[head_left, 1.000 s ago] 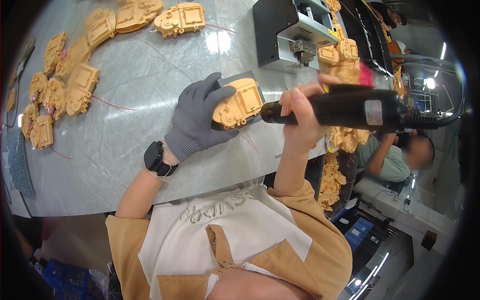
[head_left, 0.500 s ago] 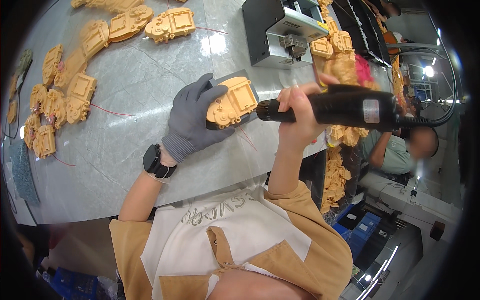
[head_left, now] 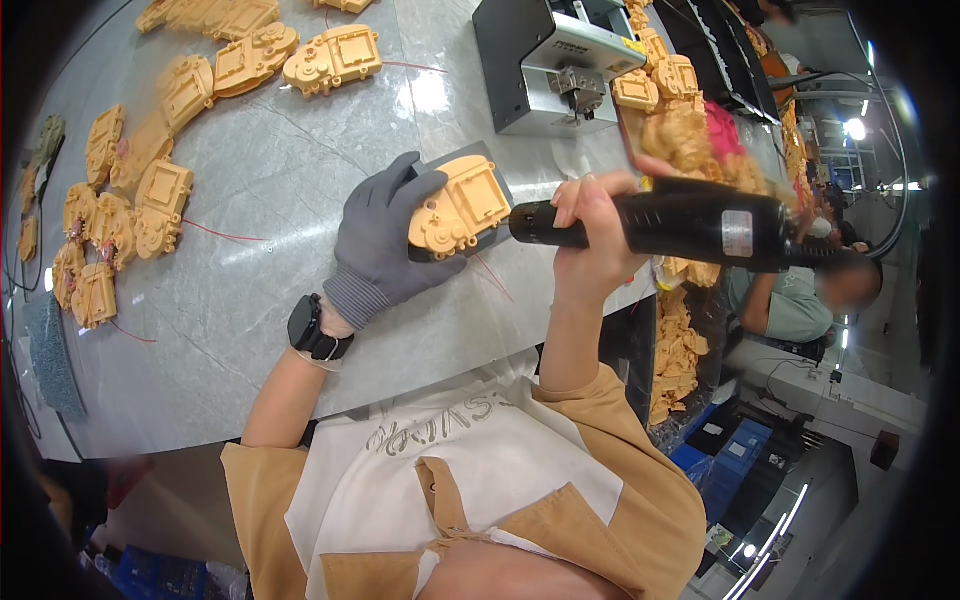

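over the last second, little changes in the hands themselves. the left grip [head_left: 385, 235], in a grey glove, stays clamped on the left end of a yellow housing [head_left: 460, 207], with its thumb laid on the upper edge and the other fingers around the side. the housing sits on a dark block [head_left: 490, 241] upon the table [head_left: 290, 190], in front of the person, and a thin red wire [head_left: 494, 278] comes out below it.

the right grip [head_left: 600, 235], which is bare, stays clamped around the front part of a black corded tool [head_left: 690, 225]. the nose of this tool remains beside the right edge of the housing; whether the two touch, i cannot tell.

what does shift is the whole view: the other housings [head_left: 335, 60] and the machine [head_left: 500, 70] now appear a little more to the left, which i take as a small turn of the head.

for the work, this means, in my judgement, that it stands at the same stage: the piece is kept steady, the tool is near it, and no new result is visible.
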The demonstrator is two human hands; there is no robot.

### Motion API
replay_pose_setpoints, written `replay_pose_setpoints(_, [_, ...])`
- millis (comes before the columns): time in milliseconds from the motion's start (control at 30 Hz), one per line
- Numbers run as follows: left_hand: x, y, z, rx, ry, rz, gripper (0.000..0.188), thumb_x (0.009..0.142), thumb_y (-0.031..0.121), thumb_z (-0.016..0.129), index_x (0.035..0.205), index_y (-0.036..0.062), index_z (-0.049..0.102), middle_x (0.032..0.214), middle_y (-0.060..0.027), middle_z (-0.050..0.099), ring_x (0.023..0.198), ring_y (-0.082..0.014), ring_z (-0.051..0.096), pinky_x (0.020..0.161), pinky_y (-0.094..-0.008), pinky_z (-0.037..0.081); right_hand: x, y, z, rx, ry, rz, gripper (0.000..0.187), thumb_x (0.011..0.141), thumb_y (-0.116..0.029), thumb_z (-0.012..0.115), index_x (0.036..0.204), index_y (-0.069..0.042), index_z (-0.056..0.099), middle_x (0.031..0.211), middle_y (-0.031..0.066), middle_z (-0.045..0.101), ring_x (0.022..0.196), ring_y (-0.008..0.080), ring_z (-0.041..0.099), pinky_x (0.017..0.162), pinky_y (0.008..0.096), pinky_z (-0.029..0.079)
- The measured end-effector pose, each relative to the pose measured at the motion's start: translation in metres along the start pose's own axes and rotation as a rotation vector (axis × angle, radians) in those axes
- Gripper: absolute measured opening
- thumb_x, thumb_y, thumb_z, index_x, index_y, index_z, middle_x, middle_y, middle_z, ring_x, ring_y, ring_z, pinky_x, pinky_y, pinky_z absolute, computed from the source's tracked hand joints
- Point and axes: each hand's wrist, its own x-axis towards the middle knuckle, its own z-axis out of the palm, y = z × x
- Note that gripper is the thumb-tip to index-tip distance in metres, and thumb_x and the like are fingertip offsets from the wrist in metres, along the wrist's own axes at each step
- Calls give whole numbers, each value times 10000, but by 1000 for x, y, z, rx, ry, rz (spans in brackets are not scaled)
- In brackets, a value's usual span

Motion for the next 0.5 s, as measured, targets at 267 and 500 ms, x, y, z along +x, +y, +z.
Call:
replay_pose_setpoints(267, [5, 0, 1, -6, -7, -15, 822, 521, 261, 821, 1234, 129, 435, 1253, -212, 448, 1096, -354, 493, 925, -418, 406, 28, -24, -21, 113, 76, -261, 525, 735, 23, 533, 1204, -2, 299, 630, 56, 499, 492, 147, 495, 556, 326, 464])
replay_pose_setpoints(500, [1, -2, 3, -22, 7, -17, 765, 561, 354, 794, 1217, 154, 455, 1258, -180, 438, 1073, -353, 493, 925, -439, 396, 112, -6, -16, -123, 144, -358, 443, 715, 81, 604, 1108, 36, 407, 585, 86, 564, 482, 135, 540, 558, 258, 469])
